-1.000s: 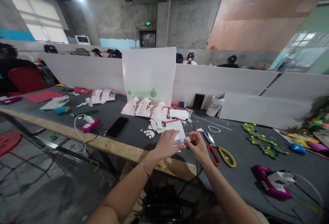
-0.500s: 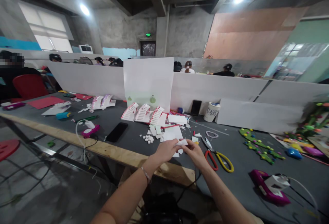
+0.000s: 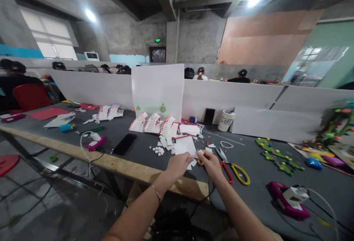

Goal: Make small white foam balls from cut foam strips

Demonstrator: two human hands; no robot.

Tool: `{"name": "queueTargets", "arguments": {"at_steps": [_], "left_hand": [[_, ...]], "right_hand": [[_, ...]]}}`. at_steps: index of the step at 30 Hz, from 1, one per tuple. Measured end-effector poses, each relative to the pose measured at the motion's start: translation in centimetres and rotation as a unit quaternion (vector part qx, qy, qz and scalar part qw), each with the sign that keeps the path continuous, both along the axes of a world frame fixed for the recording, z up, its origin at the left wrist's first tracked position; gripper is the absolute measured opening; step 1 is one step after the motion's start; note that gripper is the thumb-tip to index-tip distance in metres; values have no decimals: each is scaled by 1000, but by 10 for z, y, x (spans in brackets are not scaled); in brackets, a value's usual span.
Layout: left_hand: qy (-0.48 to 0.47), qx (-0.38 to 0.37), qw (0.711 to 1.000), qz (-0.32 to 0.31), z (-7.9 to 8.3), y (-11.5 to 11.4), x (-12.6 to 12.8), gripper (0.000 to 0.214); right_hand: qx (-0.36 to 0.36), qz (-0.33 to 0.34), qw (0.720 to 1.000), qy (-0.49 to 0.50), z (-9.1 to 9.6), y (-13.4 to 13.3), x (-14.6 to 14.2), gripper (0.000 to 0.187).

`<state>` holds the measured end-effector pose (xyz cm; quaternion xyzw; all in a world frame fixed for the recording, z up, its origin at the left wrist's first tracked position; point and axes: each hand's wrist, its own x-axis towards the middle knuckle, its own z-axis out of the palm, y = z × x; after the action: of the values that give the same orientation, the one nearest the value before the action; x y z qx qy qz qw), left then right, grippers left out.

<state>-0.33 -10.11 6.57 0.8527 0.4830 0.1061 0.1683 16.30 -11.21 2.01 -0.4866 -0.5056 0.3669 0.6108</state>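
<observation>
My left hand [image 3: 177, 166] and my right hand [image 3: 210, 163] meet just above the grey table top [image 3: 260, 174], near its front edge. Both pinch a small white paper piece [image 3: 195, 155] between their fingertips. A larger white sheet [image 3: 185, 145] lies flat just behind the hands, among white paper scraps [image 3: 167, 142]. Scissors with red and yellow handles [image 3: 234, 168] lie right beside my right hand. A cluster of small white balls [image 3: 158, 151] sits to the left of the sheet.
A black phone [image 3: 124, 144] and a pink glue gun [image 3: 95, 142] lie to the left; another pink glue gun [image 3: 289, 199] sits at the right. Stacks of red-and-white cards [image 3: 154, 123], a paper cup [image 3: 225, 120] and a white partition [image 3: 157, 89] stand behind. Other people sit beyond.
The hands have lifted slightly off the sheet and drawn together on the small paper piece. The view has tilted a little; nothing else on the table has moved.
</observation>
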Motion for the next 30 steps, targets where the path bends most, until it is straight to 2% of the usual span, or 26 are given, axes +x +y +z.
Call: {"name": "queueTargets", "arguments": {"at_steps": [10, 16, 21, 26, 30], "left_hand": [[-78, -54, 995, 7, -3, -2, -2, 31], [-149, -106, 983, -9, -8, 1, -8, 34], [-241, -214, 947, -15, -22, 7, -17, 29], [-264, -263, 928, 6, -38, 15, -33, 30], [-283, -259, 923, 28, -48, 24, -48, 31]], "right_hand": [[-14, -24, 998, 47, -1, 2, -1, 46], [-23, -17, 996, 84, -3, 4, -2, 45], [-35, -32, 992, 114, -3, 5, -1, 44], [-52, -54, 990, 123, -10, 10, 2, 48], [-61, -41, 993, 96, -17, 12, 0, 49]]}}
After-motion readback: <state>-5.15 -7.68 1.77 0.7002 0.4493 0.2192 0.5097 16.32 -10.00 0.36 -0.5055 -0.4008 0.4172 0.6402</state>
